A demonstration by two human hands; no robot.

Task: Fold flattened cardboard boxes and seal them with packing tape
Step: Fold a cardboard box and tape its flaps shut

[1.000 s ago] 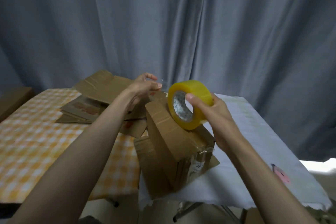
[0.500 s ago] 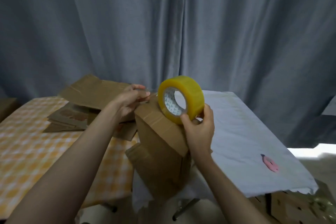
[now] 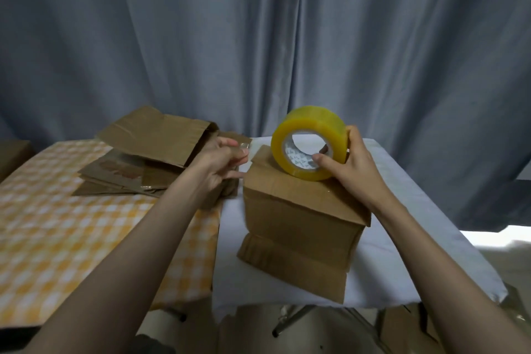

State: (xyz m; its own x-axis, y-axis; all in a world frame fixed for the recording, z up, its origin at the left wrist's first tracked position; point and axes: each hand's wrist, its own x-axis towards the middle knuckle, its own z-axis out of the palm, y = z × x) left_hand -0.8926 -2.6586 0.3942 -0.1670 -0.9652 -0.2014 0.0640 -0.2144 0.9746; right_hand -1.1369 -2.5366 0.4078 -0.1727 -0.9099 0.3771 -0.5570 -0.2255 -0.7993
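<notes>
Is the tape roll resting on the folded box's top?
Touching. The head view shows the tape roll sitting on the box top with no gap, gripped by the right hand.

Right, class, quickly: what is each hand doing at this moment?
Left hand: pinching the pulled-out clear tape end.
Right hand: gripping the yellow tape roll on top of the cardboard box.

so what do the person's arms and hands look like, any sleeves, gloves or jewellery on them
Both forearms are bare for their whole visible length: no sleeve cuff shows at either frame edge. The left hand and the right hand wear no gloves. No watch, bracelet or ring is visible on either wrist or on the fingers that show, and the nails that show look short and unpainted.
</notes>
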